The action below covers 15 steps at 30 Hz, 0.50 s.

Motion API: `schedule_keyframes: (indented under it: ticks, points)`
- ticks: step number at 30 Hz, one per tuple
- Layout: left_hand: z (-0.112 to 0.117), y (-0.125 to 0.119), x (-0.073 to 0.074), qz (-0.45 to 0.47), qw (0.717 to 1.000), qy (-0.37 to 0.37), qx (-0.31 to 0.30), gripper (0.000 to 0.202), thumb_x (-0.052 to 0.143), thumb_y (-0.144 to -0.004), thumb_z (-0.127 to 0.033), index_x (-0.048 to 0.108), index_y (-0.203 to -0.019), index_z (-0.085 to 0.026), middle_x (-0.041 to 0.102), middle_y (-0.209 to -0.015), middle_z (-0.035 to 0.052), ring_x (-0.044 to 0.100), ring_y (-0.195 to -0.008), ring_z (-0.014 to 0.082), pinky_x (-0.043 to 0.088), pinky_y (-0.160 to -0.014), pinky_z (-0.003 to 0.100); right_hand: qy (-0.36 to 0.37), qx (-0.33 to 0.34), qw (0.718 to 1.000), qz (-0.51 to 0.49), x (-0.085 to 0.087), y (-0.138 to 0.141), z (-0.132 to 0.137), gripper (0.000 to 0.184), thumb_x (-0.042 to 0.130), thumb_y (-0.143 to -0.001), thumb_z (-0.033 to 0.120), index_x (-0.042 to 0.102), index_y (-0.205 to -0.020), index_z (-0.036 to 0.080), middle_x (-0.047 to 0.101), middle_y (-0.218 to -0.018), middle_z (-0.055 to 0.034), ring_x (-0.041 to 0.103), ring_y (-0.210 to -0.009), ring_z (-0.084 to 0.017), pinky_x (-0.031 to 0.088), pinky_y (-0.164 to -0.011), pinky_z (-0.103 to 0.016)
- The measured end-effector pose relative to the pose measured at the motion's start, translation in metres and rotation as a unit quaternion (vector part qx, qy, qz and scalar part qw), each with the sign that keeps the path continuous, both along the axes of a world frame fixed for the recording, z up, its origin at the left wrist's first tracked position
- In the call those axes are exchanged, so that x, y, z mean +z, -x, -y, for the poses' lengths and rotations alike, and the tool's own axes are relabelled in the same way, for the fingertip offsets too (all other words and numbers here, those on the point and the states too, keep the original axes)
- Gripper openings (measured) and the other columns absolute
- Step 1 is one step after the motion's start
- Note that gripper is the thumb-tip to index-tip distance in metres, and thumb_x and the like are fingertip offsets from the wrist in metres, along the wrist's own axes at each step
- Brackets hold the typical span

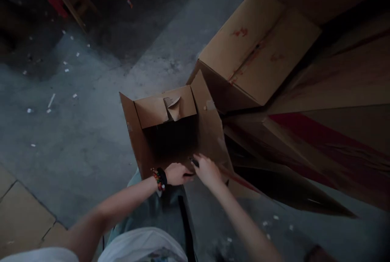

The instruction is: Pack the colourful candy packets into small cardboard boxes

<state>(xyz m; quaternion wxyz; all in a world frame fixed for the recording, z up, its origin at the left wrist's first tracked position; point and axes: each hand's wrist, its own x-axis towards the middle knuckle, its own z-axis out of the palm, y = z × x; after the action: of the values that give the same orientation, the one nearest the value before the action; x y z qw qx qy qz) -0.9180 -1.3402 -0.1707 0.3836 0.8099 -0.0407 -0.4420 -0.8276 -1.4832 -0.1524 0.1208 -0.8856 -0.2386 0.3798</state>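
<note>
An open cardboard box (213, 132) stands right in front of me with its flaps up, and its inside is dark. The back flap (152, 111) has a torn piece of cardboard hanging from it. My left hand (176, 174), with a beaded bracelet and a black band at the wrist, is closed at the box's near side; a dark bit shows by its fingertips, too unclear to name. Close beside it, my right hand (209, 170) is closed around a small dark object (194, 162) whose kind I cannot make out.
A closed carton (243, 46) with reddish marks sits just behind and right of the open box. More cardboard (319, 144), partly red, fills the right side. White scraps (74, 96) lie on the concrete floor. Flat cardboard (27, 213) lies at lower left.
</note>
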Motion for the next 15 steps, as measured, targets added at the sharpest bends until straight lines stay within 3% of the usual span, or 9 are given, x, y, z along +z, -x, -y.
schedule_keyframes:
  ticks: [2, 4, 5, 7, 8, 9, 11, 13, 15]
  points:
    - [-0.014, -0.03, -0.007, -0.035, 0.995, -0.092, -0.029, 0.035, 0.06, -0.082, -0.049, 0.075, -0.1, -0.023, 0.074, -0.098, 0.0105, 0.07, -0.093, 0.0266, 0.054, -0.082, 0.034, 0.033, -0.067, 0.997, 0.02, -0.016, 0.037, 0.027, 0.03, 0.044, -0.093, 0.029, 0.069, -0.091, 0.015, 0.066, -0.096, -0.0127, 0.065, -0.078, -0.023, 0.048, -0.068, -0.031]
    - [-0.03, -0.064, -0.026, -0.013, 0.975, -0.222, 0.005, 0.049, 0.067, -0.078, -0.041, 0.067, -0.118, -0.014, 0.064, -0.122, 0.0224, 0.059, -0.115, 0.0379, 0.048, -0.096, 0.048, -0.003, -0.157, 0.986, 0.056, -0.031, 0.058, 0.041, 0.037, 0.037, -0.095, 0.035, 0.067, -0.086, 0.015, 0.064, -0.097, -0.0135, 0.064, -0.08, -0.024, 0.048, -0.07, -0.034]
    - [-0.039, -0.079, -0.04, 0.028, 0.96, -0.278, 0.03, 0.061, 0.067, -0.079, -0.034, 0.055, -0.134, -0.011, 0.048, -0.14, 0.0265, 0.044, -0.13, 0.0432, 0.038, -0.104, 0.058, -0.036, -0.205, 0.975, 0.078, -0.037, 0.063, 0.042, 0.038, 0.036, -0.094, 0.037, 0.066, -0.085, 0.016, 0.062, -0.098, -0.0142, 0.064, -0.082, -0.026, 0.048, -0.07, -0.035]
    - [-0.054, -0.103, -0.075, 0.112, 0.933, -0.339, 0.049, 0.074, 0.058, -0.083, -0.018, 0.029, -0.151, -0.016, 0.015, -0.159, 0.02, 0.01, -0.145, 0.0433, 0.014, -0.111, 0.068, -0.086, -0.303, 0.939, 0.137, -0.042, 0.069, 0.035, 0.038, 0.036, -0.093, 0.039, 0.065, -0.094, 0.015, 0.059, -0.106, -0.0175, 0.062, -0.09, -0.03, 0.049, -0.074, -0.039]
    - [-0.061, -0.111, -0.093, 0.139, 0.924, -0.353, 0.047, 0.073, 0.051, -0.085, -0.012, 0.024, -0.152, -0.022, 0.009, -0.162, 0.0134, 0.002, -0.147, 0.0407, 0.007, -0.112, 0.069, -0.098, -0.349, 0.916, 0.171, -0.042, 0.071, 0.03, 0.039, 0.037, -0.093, 0.039, 0.064, -0.105, 0.014, 0.056, -0.112, -0.0199, 0.06, -0.098, -0.032, 0.049, -0.077, -0.042]
    - [-0.068, -0.116, -0.109, 0.153, 0.917, -0.364, 0.048, 0.07, 0.042, -0.087, -0.007, 0.025, -0.152, -0.026, 0.01, -0.162, 0.0092, 0.002, -0.147, 0.0388, 0.006, -0.113, 0.068, -0.104, -0.39, 0.893, 0.202, -0.041, 0.072, 0.025, 0.043, 0.038, -0.092, 0.038, 0.058, -0.12, 0.013, 0.052, -0.119, -0.0224, 0.057, -0.106, -0.035, 0.048, -0.08, -0.044]
    - [-0.081, -0.12, -0.129, 0.145, 0.902, -0.399, 0.08, 0.067, 0.029, -0.089, -0.004, 0.026, -0.152, -0.027, 0.013, -0.161, 0.011, 0.011, -0.146, 0.0392, 0.015, -0.111, 0.068, -0.093, -0.455, 0.852, 0.242, -0.038, 0.075, 0.02, 0.063, 0.044, -0.09, 0.038, 0.033, -0.146, 0.011, 0.044, -0.13, -0.0266, 0.049, -0.118, -0.039, 0.046, -0.086, -0.048]
    - [-0.098, -0.118, -0.125, 0.134, 0.878, -0.443, 0.121, 0.067, 0.028, -0.089, -0.006, 0.021, -0.153, -0.023, 0.014, -0.16, 0.0188, 0.024, -0.142, 0.0431, 0.029, -0.105, 0.066, -0.072, -0.511, 0.825, 0.231, -0.039, 0.078, 0.023, 0.083, 0.052, -0.087, 0.043, 0.016, -0.152, 0.006, 0.044, -0.131, -0.0298, 0.047, -0.119, -0.041, 0.045, -0.088, -0.05]
    - [-0.125, -0.114, -0.096, 0.13, 0.877, -0.45, 0.11, 0.068, 0.031, -0.089, -0.008, 0.018, -0.154, -0.023, 0.02, -0.158, 0.0215, 0.04, -0.133, 0.0416, 0.041, -0.098, 0.058, -0.056, -0.559, 0.81, 0.167, -0.045, 0.082, 0.032, 0.086, 0.055, -0.082, 0.048, 0.025, -0.148, 0.0, 0.052, -0.124, -0.0306, 0.053, -0.112, -0.042, 0.046, -0.086, -0.049]
